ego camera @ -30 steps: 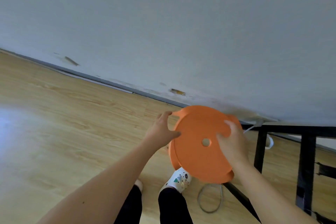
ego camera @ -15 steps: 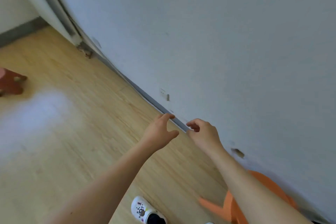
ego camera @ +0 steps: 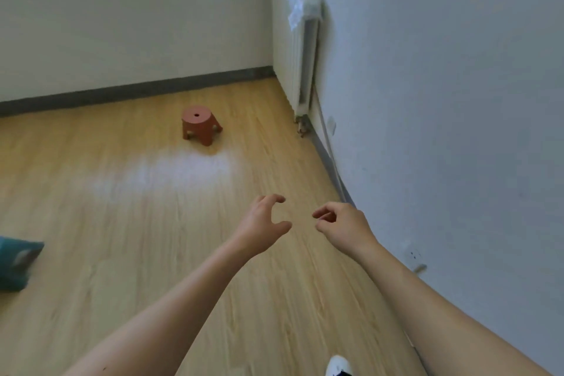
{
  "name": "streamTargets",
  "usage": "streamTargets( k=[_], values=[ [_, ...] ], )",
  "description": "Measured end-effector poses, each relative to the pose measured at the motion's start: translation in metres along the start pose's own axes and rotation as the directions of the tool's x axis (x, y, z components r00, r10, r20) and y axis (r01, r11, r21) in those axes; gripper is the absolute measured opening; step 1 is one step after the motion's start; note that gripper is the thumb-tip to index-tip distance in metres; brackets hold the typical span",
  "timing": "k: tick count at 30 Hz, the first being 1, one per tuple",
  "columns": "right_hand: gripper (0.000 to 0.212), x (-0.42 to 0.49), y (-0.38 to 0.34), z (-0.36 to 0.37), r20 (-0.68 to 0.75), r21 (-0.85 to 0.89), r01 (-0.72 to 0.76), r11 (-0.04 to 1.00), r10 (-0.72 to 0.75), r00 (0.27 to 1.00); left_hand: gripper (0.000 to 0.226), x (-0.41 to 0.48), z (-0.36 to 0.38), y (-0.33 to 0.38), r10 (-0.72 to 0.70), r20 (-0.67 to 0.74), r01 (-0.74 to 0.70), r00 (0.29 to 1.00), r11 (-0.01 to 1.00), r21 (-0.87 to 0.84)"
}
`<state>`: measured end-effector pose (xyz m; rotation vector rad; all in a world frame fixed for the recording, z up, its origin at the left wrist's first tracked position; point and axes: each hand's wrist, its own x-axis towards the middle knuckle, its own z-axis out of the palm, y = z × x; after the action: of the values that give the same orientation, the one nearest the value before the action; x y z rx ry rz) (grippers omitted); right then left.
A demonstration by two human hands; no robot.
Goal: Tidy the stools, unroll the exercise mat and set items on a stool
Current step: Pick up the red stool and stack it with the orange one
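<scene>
Left hand (ego camera: pixel 263 224) and right hand (ego camera: pixel 346 226) reach out empty, grip loosely curled; red stool (ego camera: pixel 200 127) ahead (likely light, stiff plastic) best lifted by its seat rim

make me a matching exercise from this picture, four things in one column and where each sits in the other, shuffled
1. small reddish-brown round plastic stool
2. white ribbed metal radiator
3. teal fabric cushion
4. white shoe

a. far left edge
b. right side, near the room's corner
c. bottom edge
d. standing free, mid-room

Pairs: 1-d, 2-b, 3-a, 4-c
</scene>
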<state>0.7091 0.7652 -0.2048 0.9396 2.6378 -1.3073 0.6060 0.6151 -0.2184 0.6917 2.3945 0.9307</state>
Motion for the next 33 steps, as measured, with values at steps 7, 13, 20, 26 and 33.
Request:
streamTargets(
  k=[7, 13, 20, 26, 33],
  values=[
    [0.02, 0.117, -0.077, 0.032, 0.123, -0.078, 0.127, 0.989, -0.117, 0.985, 0.052, 0.08, -0.078, -0.039, -0.074, -0.14, 0.074, 0.987, 0.997, -0.002],
    [0.019, 0.253, -0.142, 0.043, 0.207, -0.079, 0.156, 0.985, -0.137, 0.969, 0.048, 0.192, -0.146, -0.058, -0.194, -0.175, 0.192, 0.965, 0.981, -0.026],
    [0.022, 0.391, -0.227, 0.075, 0.265, -0.109, 0.193, 0.975, -0.158, 0.951, 0.047, 0.294, -0.22, -0.088, -0.282, -0.22, 0.264, 0.934, 0.959, -0.106],
    [0.023, 0.477, -0.306, 0.127, 0.311, -0.121, 0.219, 0.968, -0.173, 0.934, 0.049, 0.366, -0.3, -0.144, -0.329, -0.27, 0.312, 0.905, 0.944, -0.106],
    [0.02, 0.588, -0.406, 0.193, 0.247, -0.103, 0.117, 0.988, -0.089, 0.965, 0.046, 0.468, -0.428, -0.231, -0.287, -0.263, 0.27, 0.921, 0.958, -0.099]
  ],
)
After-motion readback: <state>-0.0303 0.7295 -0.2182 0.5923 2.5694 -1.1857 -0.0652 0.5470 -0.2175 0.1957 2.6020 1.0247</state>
